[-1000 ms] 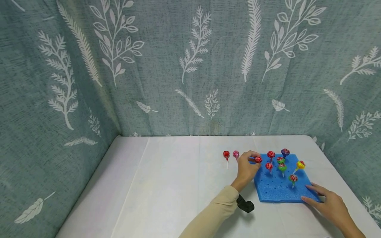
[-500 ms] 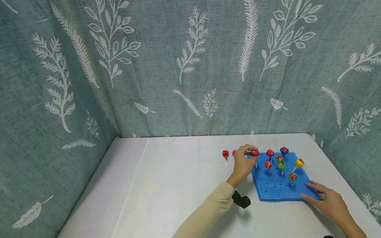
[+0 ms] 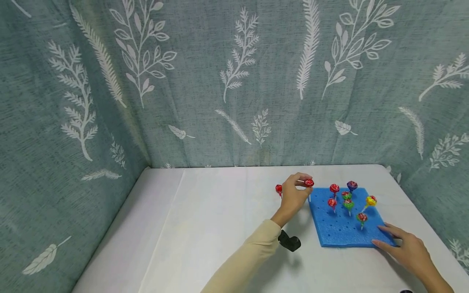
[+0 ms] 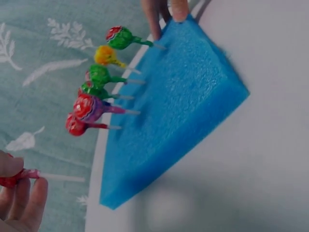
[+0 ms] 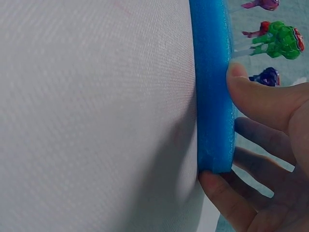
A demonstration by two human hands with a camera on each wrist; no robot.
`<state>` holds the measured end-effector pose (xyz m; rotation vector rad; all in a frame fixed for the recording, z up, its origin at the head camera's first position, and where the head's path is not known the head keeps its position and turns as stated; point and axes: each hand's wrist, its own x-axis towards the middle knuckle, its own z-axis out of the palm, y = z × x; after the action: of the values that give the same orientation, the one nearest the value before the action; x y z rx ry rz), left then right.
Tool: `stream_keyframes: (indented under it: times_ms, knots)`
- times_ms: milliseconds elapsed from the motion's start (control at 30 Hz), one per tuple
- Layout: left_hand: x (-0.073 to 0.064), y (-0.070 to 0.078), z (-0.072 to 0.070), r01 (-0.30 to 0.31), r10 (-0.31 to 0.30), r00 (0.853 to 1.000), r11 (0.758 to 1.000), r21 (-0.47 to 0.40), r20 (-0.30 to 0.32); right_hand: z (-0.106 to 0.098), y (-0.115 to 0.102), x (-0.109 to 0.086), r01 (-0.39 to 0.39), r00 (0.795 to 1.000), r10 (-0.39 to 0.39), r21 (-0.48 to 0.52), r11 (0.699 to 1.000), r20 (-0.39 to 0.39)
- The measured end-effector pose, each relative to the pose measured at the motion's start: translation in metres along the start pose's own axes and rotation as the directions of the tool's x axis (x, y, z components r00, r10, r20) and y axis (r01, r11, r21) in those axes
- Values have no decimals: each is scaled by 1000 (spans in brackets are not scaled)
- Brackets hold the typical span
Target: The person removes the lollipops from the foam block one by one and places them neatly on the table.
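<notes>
My left hand [image 3: 294, 197] pinches a red-wrapped lollipop [image 3: 309, 183] by its head, just off the back left corner of a blue foam block [image 3: 331, 234]. In the left wrist view the bare white stick of this lollipop [image 4: 60, 177] hangs apart from the foam. My right hand [image 3: 408, 248] grips the block's near right corner, its thumb [image 5: 239, 77] on the top edge and its fingers round the side. Several lollipops stand in the foam, among them a yellow one [image 3: 371, 201], a purple one [image 3: 352, 186] and a green one [image 3: 348, 204].
Another red lollipop [image 3: 279, 189] lies on the white table [image 3: 205, 228], partly behind the left hand. A black device [image 3: 289, 242] is at the left wrist. A patterned curtain [image 3: 205, 81] hangs behind and beside the table.
My left hand has moved left and away from the foam with the red lollipop, whose stick is now clear of it. It now hides the pink lollipop on the table. My right hand stays put.
</notes>
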<state>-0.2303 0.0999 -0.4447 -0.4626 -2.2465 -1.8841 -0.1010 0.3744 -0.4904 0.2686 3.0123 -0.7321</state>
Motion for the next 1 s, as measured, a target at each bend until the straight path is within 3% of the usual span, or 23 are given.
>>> stream_keyframes:
  times_ms: [333, 633, 1000]
  knots:
    - [5, 0, -15, -15, 16, 1000, 999, 38, -12, -2, -1, 2, -5, 1000, 5, -11, 1000, 1]
    - [9, -2, -27, -47, 47, 998, 999, -3, -42, -2, -1, 3, 1, 1000, -1, -12, 1000, -3]
    - [12, -9, -38, -12, 11, 998, 1000, -12, -58, -1, 0, 1, -5, 1000, 5, -16, 1000, 12]
